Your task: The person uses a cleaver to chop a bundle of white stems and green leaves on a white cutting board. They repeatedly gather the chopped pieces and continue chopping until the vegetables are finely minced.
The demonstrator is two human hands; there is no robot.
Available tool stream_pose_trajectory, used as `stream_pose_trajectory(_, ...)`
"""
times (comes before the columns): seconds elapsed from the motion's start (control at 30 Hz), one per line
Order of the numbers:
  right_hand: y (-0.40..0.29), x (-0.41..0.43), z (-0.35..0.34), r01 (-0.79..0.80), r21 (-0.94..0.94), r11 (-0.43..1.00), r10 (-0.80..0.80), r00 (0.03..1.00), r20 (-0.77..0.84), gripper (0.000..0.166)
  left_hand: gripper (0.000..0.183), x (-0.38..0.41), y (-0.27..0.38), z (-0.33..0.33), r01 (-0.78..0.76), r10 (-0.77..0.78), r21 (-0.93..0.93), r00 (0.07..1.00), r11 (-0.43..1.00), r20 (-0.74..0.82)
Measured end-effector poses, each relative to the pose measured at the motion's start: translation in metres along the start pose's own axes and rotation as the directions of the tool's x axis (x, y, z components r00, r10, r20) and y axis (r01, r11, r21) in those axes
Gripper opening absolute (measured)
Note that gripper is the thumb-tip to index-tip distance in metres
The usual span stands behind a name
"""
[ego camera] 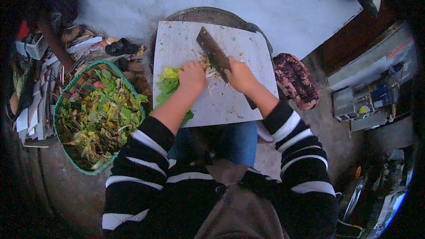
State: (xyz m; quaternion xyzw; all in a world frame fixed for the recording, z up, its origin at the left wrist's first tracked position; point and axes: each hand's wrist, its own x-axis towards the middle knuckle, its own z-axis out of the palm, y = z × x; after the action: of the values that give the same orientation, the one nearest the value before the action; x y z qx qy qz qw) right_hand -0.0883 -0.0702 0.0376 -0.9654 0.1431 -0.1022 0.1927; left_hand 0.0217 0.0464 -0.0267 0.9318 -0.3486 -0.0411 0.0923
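Note:
A light wood-grain board (239, 106) lies before me, strewn with chopped plant bits. My left hand (193, 77) presses on a bunch of leafy greens (167, 88), whose leaves spread to its left and whose cut stems show at its right. In my right hand (240, 74) is a cleaver (214, 51) with a broad dark blade, its tip pointing up and left across the board. The blade stands just right of the stems; whether it touches them I cannot tell. Pale chopped stem pieces (214, 74) lie beneath and beside the blade.
Left of the board stands a green-rimmed woven basket (57, 119) full of leafy greens. A round dark surface (206, 12) shows behind the board. At its right is a patterned cushion-like object (295, 81). Scrap wood (40, 106) is piled at far left, and a pale wall rises behind.

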Motion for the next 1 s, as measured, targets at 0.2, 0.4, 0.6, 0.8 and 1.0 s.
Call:
stream_pose_trajectory(0.2, -0.003, -0.030, -0.016, -0.020, -0.015, 1.000, 0.021, 0.998, 0.065, 0.023, 0.061, 0.007, 0.007, -0.002, 0.075, -0.074, -0.027, 0.997, 0.997, 0.037)
stream_pose_trajectory(0.4, 0.004, -0.026, 0.009, -0.050, 0.038, 0.998, 0.046, 0.994, 0.100, 0.024, 0.052, 0.006, 0.006, 0.001, 0.074, -0.071, -0.036, 0.996, 0.997, 0.062)
stream_pose_trajectory(0.6, 0.009, 0.005, 0.053, -0.043, 0.068, 0.997, 0.044, 0.999, -0.016, 0.026, 0.047, 0.001, 0.006, 0.006, 0.051, -0.047, -0.067, 0.997, 0.996, 0.069)
stream_pose_trajectory(0.8, 0.016, 0.011, 0.043, -0.011, 0.111, 0.994, 0.023, 0.994, -0.105, 0.027, 0.059, 0.003, 0.006, 0.002, 0.049, -0.048, -0.013, 0.997, 0.999, 0.065)
stream_pose_trajectory(1.0, -0.003, -0.022, -0.010, -0.054, -0.003, 0.999, 0.054, 0.998, -0.035, 0.027, 0.078, -0.008, 0.014, -0.027, 0.052, -0.064, 0.097, 0.990, 0.994, 0.125)
